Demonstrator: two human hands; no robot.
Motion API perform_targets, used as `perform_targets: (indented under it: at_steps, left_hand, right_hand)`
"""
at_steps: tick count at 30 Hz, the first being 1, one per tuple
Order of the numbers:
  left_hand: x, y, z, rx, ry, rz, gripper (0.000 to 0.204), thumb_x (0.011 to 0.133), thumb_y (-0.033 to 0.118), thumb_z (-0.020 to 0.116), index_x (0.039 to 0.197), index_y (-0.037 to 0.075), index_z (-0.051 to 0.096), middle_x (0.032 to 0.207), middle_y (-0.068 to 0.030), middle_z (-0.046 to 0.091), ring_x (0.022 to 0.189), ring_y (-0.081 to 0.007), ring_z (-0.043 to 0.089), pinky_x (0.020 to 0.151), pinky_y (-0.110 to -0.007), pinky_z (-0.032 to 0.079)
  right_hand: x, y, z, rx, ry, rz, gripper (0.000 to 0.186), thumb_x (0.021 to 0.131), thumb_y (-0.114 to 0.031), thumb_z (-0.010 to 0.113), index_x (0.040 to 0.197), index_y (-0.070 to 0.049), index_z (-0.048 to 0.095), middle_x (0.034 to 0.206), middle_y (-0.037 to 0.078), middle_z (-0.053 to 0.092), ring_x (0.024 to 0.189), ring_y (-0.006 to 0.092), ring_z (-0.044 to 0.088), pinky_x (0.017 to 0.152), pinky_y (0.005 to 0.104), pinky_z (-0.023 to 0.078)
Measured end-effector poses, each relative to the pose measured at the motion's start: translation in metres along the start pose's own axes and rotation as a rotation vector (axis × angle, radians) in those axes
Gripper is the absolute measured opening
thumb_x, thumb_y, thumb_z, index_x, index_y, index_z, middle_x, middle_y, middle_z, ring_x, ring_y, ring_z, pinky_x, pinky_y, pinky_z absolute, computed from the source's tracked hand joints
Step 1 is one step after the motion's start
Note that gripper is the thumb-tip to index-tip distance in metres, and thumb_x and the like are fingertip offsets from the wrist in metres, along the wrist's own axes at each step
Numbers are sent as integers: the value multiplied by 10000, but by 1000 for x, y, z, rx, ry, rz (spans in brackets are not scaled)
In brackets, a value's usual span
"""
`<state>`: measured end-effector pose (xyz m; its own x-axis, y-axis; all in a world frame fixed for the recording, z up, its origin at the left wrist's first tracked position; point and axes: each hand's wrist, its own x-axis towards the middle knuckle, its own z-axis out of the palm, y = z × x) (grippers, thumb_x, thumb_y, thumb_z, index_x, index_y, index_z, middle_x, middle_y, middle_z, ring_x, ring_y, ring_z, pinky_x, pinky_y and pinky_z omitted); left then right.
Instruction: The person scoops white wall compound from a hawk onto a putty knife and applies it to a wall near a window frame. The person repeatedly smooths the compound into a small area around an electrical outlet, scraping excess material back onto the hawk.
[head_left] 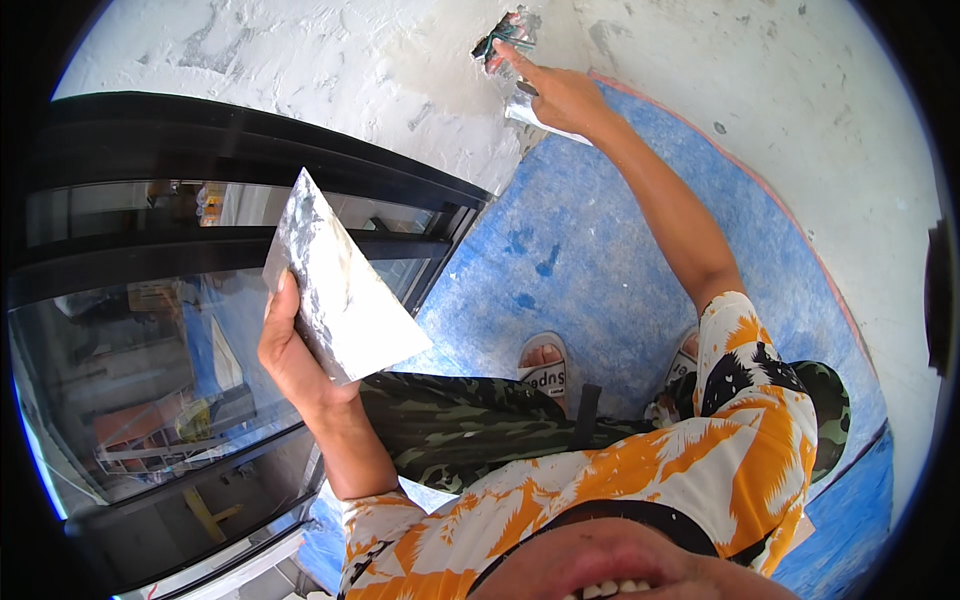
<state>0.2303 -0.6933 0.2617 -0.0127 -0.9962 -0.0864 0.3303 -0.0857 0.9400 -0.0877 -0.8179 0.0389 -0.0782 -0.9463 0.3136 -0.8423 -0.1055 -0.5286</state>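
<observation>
Head: right hand (572,102) points at hole (486,46), curled round blade (541,114); left of it, left hand (292,352) clamps white-smeared plate (348,305)

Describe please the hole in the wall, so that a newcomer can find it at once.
Start at the white wall along the top of the picture, beyond the black window frame. Follow it rightward to the right hand, whose index finger meets a ragged hole. Green wires show inside it, unlike in the grey patches elsewhere on the wall.
</observation>
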Motion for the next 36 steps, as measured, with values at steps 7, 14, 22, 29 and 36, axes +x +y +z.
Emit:
perform_targets:
  at_steps: [7, 14, 22, 29, 36]
  left_hand:
    - [-3, 0, -1, -13, 26, -15, 341, 966, 140, 528, 1237, -66, 554, 1114, -160, 674, 895, -238, 706, 774, -352, 596]
    - [-4, 0, -4, 7, -16, -1, 366, 965, 152, 531, 1254, -72, 541, 1131, -170, 669, 902, -249, 709, 777, -366, 599]
    - [2, -5, -7, -11, -40, -51, 365, 965, 156, 535, 1254, -68, 539, 1128, -163, 671, 916, -242, 706, 781, -359, 598]
    - [11, -11, -2, -11, -58, -61, 367, 966, 151, 529, 1261, -68, 536, 1126, -160, 672, 908, -235, 705, 789, -347, 590]
    - [13, -12, 9, -12, -90, -64, 365, 963, 143, 529, 1260, -70, 538, 1136, -170, 669, 928, -238, 705, 802, -351, 590]
  right_hand:
    - [18, -3, -6, -46, 2, -86, 908, 749, 12, 529, 1550, -261, 197, 769, 187, 659, 679, 356, 644, 618, 459, 489]
    - [10, -13, -22, -45, -136, 27, 954, 695, -10, 571, 1553, -192, 196, 717, 189, 639, 665, 350, 642, 602, 465, 486]
    - [27, -28, -28, -205, -124, 42, 908, 680, -65, 590, 1525, -145, 268, 862, 179, 698, 791, 331, 686, 678, 427, 536]
    - [28, -25, -23, -111, -82, 57, 902, 689, -101, 597, 1525, -228, 281, 851, 202, 691, 761, 349, 683, 696, 445, 546]
    - [21, -13, -24, 35, -92, -3, 872, 735, -143, 603, 1527, -288, 269, 758, 178, 664, 702, 351, 654, 689, 470, 527]
